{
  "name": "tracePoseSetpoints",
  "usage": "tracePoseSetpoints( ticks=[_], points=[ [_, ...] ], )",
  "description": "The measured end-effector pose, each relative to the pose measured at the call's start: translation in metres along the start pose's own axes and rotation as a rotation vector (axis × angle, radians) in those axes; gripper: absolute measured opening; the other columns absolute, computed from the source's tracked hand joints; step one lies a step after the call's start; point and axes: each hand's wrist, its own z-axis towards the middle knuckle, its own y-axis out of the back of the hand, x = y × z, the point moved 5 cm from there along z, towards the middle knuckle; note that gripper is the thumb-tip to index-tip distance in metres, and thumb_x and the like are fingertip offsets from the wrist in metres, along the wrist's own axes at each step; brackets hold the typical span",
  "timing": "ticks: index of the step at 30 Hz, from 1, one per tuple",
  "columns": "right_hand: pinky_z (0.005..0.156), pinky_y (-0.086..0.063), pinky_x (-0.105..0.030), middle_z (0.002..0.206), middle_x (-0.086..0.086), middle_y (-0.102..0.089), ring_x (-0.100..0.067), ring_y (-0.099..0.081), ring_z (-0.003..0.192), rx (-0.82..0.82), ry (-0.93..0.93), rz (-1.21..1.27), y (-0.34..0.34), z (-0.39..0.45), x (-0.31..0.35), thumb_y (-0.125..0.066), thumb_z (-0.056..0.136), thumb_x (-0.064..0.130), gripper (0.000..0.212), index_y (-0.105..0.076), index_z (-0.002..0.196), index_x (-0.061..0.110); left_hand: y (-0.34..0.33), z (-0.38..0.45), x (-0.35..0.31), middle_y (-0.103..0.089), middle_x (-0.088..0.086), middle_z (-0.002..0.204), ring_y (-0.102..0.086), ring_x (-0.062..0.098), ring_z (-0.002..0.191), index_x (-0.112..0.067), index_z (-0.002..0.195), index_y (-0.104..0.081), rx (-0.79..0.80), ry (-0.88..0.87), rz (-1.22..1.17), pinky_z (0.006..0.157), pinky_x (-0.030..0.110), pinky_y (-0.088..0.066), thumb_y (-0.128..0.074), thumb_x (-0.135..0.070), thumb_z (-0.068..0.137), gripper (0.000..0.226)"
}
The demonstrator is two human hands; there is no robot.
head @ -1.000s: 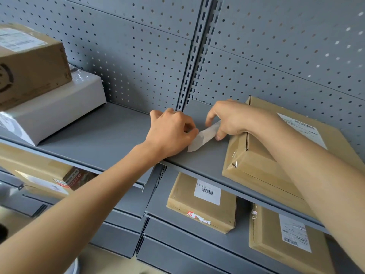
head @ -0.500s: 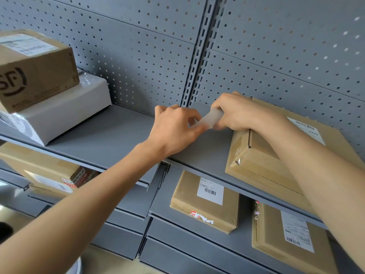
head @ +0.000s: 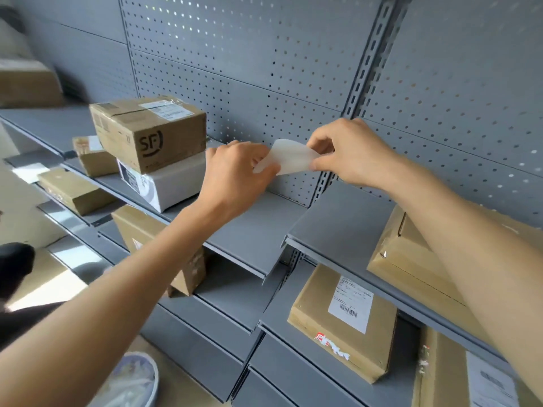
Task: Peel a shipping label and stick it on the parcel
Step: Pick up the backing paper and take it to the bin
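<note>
A white shipping label curls in the air between my two hands, above the grey shelf. My left hand pinches its lower left end and my right hand pinches its right end. A flat brown parcel lies on the same shelf at the right, partly hidden under my right forearm. Further left, a brown box marked SF sits on top of a white box.
Grey perforated back panels rise behind the shelves. Labelled brown parcels lie on the lower shelves, with more small boxes at the left. A bin with a plastic liner stands on the floor below.
Both hands lifted the label up off the shelf beside the flat parcel and now hold it higher in the air. The view swung, so the SF box sits nearer the middle.
</note>
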Motion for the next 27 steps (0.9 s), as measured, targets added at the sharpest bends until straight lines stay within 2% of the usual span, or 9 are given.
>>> tracePoseSetpoints(
  ticks=[4,7,9,14,17,21,27],
  points=[
    [0.089,-0.054,-0.041,0.090,0.004,-0.075,-0.018,-0.068,0.092,-0.074,0.147,0.099,-0.001,0.012,0.062,-0.077,0.080,0.018,0.015,-0.076,0.093,0.024,0.066,-0.006,0.021,-0.073,-0.005,0.082,-0.066,0.026,0.085,-0.025,0.088,-0.078,-0.115,0.087,0.045,0.089,0.055,-0.051,-0.068,-0.038,0.083,0.018],
    [0.092,-0.051,-0.041,0.096,0.003,-0.074,-0.020,-0.065,0.098,-0.110,0.273,0.143,-0.008,0.024,0.125,-0.075,0.083,0.022,0.015,-0.076,0.098,0.025,0.128,-0.018,0.041,-0.075,-0.004,0.084,-0.066,0.020,0.083,-0.022,0.089,-0.080,-0.203,0.137,0.094,0.089,0.048,-0.052,-0.069,-0.037,0.084,0.019],
    [0.094,-0.050,-0.041,0.101,0.003,-0.074,-0.020,-0.065,0.102,-0.136,0.341,0.177,-0.015,0.032,0.166,-0.075,0.083,0.023,0.017,-0.075,0.101,0.025,0.168,-0.027,0.056,-0.077,-0.005,0.086,-0.069,0.021,0.086,-0.023,0.089,-0.081,-0.271,0.159,0.143,0.092,0.047,-0.051,-0.070,-0.037,0.084,0.019],
    [0.095,-0.049,-0.043,0.100,0.001,-0.075,-0.022,-0.065,0.103,-0.128,0.469,0.233,-0.045,0.049,0.271,-0.076,0.083,0.025,0.018,-0.076,0.101,0.025,0.259,-0.054,0.102,-0.079,-0.001,0.088,-0.071,0.024,0.087,-0.021,0.088,-0.081,-0.367,0.220,0.255,0.090,0.046,-0.054,-0.070,-0.037,0.084,0.020],
    [0.096,-0.049,-0.043,0.101,-0.001,-0.076,-0.023,-0.066,0.103,-0.123,0.518,0.255,-0.067,0.059,0.325,-0.076,0.083,0.026,0.019,-0.076,0.103,0.023,0.304,-0.069,0.132,-0.079,-0.002,0.088,-0.072,0.024,0.089,-0.021,0.087,-0.081,-0.400,0.249,0.295,0.091,0.049,-0.053,-0.070,-0.038,0.084,0.021],
    [0.092,-0.052,-0.041,0.101,-0.003,-0.077,-0.023,-0.068,0.100,-0.099,0.566,0.316,-0.100,0.069,0.380,-0.077,0.084,0.023,0.018,-0.077,0.102,0.022,0.343,-0.086,0.173,-0.079,-0.003,0.091,-0.071,0.023,0.090,-0.022,0.088,-0.081,-0.415,0.282,0.336,0.092,0.051,-0.054,-0.069,-0.040,0.086,0.022],
    [0.095,-0.050,-0.042,0.097,-0.003,-0.076,-0.022,-0.068,0.101,0.000,0.587,0.386,-0.161,0.082,0.418,-0.075,0.083,0.024,0.012,-0.076,0.095,0.024,0.359,-0.115,0.232,-0.077,-0.006,0.091,-0.070,0.021,0.092,-0.022,0.091,-0.081,-0.398,0.401,0.376,0.094,0.053,-0.051,-0.068,-0.040,0.087,0.023]
  ],
)
